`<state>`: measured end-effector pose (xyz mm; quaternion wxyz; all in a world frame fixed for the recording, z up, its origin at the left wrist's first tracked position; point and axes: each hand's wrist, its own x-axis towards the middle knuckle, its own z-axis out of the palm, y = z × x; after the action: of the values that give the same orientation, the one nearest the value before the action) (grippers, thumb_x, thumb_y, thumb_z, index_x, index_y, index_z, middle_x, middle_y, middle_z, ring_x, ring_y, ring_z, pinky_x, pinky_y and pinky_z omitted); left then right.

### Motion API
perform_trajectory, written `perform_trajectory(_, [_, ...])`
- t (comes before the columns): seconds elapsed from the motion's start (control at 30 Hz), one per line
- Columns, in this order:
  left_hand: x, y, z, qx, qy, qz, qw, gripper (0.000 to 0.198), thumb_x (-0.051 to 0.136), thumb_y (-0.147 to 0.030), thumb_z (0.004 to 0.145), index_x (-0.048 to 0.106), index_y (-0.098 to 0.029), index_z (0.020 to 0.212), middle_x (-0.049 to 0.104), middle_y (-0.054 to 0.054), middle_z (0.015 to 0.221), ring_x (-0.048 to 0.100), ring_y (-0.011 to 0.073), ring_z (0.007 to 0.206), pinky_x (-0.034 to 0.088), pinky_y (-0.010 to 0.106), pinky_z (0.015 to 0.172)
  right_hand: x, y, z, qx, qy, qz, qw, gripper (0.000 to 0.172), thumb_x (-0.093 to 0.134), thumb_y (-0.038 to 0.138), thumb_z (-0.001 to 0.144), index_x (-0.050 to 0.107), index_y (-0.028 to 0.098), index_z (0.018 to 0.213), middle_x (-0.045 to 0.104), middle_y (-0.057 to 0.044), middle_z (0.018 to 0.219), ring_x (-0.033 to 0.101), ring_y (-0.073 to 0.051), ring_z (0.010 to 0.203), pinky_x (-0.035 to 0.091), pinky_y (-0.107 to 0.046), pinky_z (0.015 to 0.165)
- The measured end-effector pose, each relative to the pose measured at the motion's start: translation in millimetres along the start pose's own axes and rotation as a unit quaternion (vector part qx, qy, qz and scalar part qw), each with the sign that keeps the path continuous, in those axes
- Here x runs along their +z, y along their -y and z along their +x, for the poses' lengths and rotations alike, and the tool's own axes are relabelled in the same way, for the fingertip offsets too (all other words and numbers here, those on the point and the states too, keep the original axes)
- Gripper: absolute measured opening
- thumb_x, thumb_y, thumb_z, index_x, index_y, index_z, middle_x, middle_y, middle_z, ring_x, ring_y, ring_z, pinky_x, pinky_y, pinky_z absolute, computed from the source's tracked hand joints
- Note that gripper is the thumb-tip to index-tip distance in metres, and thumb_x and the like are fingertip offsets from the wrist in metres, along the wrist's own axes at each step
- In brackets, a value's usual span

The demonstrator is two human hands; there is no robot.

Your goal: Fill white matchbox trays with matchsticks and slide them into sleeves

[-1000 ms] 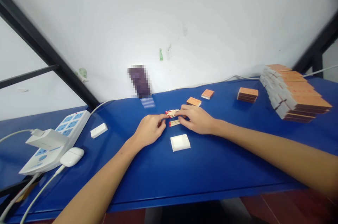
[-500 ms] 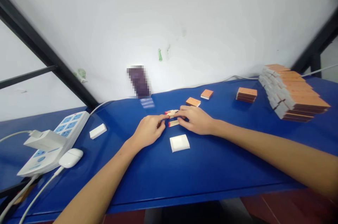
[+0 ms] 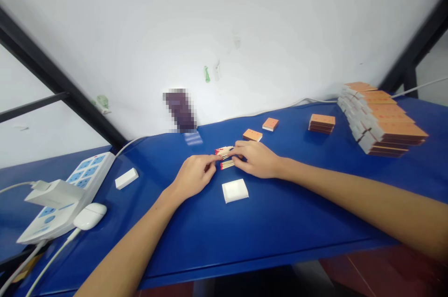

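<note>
Two groups of red-tipped matches lie on the blue table [image 3: 266, 222] between my hands. The farther matches [image 3: 221, 151] are loosely spread, while the nearer matches [image 3: 226, 165] form a small row. From the left, my left hand [image 3: 194, 173] touches the red heads of the farther group with an outstretched index finger, its thumb apart. My right hand [image 3: 257, 159] has its index fingertip on the other ends of that group, and its thumb is at the nearer row. A white matchbox tray [image 3: 235, 190] rests just in front of the matches.
Orange matchboxes [image 3: 252, 135] sit behind my right hand, with a short stack [image 3: 322, 123] and a large pile [image 3: 388, 124] farther right. At left are a white block [image 3: 126, 178], a power strip [image 3: 94, 171] and a white earbud case [image 3: 90, 216]. A blurred-out dark object [image 3: 182, 110] leans against the wall.
The view has shifted slightly, moving everything a little left in the picture. My left index finger has drawn back slightly along the match heads. My right hand stays over the matches.
</note>
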<state>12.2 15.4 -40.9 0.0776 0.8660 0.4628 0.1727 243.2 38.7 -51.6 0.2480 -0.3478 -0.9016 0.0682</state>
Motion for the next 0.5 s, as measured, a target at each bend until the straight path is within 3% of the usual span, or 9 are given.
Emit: perform_trajectory(0.5, [2.5, 0.2, -0.3, -0.017, -0.028, -0.011, 0.999, 0.032, 0.047, -0.019, 0.092, 0.07, -0.022, 0.114, 0.067, -0.002, 0.07, 0.056, 0.0122, 0.06, 0.038, 0.023, 0.061, 1.6, -1.8, 0.2, -0.024, 0.001, 0.015, 1.0, 0.022, 0.052, 0.02, 0.091, 0.073, 0.017, 0.098, 0.06, -0.003, 0.081, 0.052, -0.014, 0.07, 0.035, -0.027, 0.065])
